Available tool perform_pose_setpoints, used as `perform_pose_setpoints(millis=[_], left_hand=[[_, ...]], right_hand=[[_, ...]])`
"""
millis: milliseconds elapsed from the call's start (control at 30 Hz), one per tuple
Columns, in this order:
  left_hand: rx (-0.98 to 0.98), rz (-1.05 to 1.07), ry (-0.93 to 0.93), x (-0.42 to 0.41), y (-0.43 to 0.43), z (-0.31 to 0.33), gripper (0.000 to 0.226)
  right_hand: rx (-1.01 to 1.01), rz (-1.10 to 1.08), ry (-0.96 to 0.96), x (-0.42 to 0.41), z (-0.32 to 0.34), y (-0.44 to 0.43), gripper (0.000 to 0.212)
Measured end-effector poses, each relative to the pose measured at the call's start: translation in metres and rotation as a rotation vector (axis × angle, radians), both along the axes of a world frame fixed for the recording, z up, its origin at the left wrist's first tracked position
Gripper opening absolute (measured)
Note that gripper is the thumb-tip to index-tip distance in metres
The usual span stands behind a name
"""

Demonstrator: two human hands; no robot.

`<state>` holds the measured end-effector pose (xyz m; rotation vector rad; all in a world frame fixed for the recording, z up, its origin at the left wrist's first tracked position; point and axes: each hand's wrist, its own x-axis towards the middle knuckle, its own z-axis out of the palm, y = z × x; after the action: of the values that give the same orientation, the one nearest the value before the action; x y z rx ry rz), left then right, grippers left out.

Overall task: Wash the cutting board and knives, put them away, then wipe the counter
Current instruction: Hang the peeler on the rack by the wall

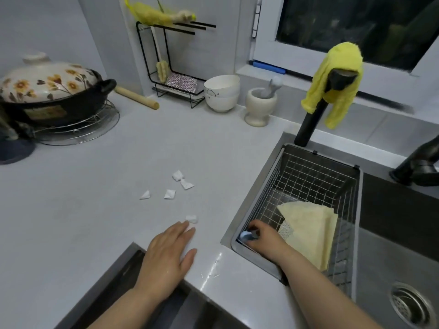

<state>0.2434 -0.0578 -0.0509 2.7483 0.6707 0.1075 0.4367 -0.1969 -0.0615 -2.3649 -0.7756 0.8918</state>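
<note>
My left hand (169, 251) lies flat on the grey counter (95, 210) near its front edge, fingers spread, fingertips touching a small white paper scrap (191, 219). Several more white scraps (180, 180) lie on the counter beyond it. My right hand (263, 236) reaches into the near left corner of the wire sink basket (316, 167) and is closed around a small blue and white object (245, 235). A folded pale yellow cloth (311, 229) lies in the basket beside that hand. No cutting board or knife is in view.
A flowered clay pot (47, 89) sits on a wire trivet at the left. A rolling pin (136, 97), black rack (175, 67), stacked white bowls (222, 92) and mortar (260, 104) line the back. A yellow cloth drapes the black faucet (316, 115). The sink drain (411, 305) is at lower right.
</note>
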Motion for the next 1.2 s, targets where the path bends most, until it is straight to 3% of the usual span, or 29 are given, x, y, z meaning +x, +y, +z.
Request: perform_pose_setpoints(millis=[100,233,333,400,467,600,733,867,1000,1200], left_hand=[[-0.002,0.000,0.008,-0.001,0.001,-0.001,0.069],[-0.033,-0.008,0.023,-0.003,-0.001,0.001,0.067],[-0.029,-0.020,0.019,-0.006,-0.001,0.001,0.068],[-0.028,-0.022,0.017,-0.007,0.001,0.001,0.069],[-0.014,-0.046,0.014,-0.007,0.003,0.004,0.071],[-0.164,-0.005,-0.192,-0.013,0.011,0.008,0.087],[-0.199,0.039,-0.314,-0.014,0.029,0.024,0.072],[-0.157,0.121,-0.337,-0.009,0.066,0.044,0.070],[-0.119,0.209,-0.342,0.003,0.115,0.049,0.027],[-0.102,0.348,-0.352,0.025,0.196,0.041,0.028]], right_hand=[[0.000,-0.004,-0.016,0.002,-0.002,-0.001,0.025],[-0.030,0.017,-0.057,0.006,-0.002,-0.005,0.029],[-0.008,0.026,-0.026,0.009,0.004,-0.010,0.010],[0.022,0.004,0.001,0.012,0.010,-0.015,0.019],[0.051,-0.018,0.010,0.015,0.018,-0.022,0.014],[0.109,-0.133,-0.013,0.025,0.032,-0.034,0.012],[0.196,-0.211,-0.022,0.030,0.054,-0.034,0.012],[0.319,-0.288,0.008,0.028,0.085,-0.015,0.013],[0.383,-0.360,-0.023,0.029,0.111,0.026,0.023],[0.448,-0.434,-0.074,0.046,0.132,0.120,0.013]])
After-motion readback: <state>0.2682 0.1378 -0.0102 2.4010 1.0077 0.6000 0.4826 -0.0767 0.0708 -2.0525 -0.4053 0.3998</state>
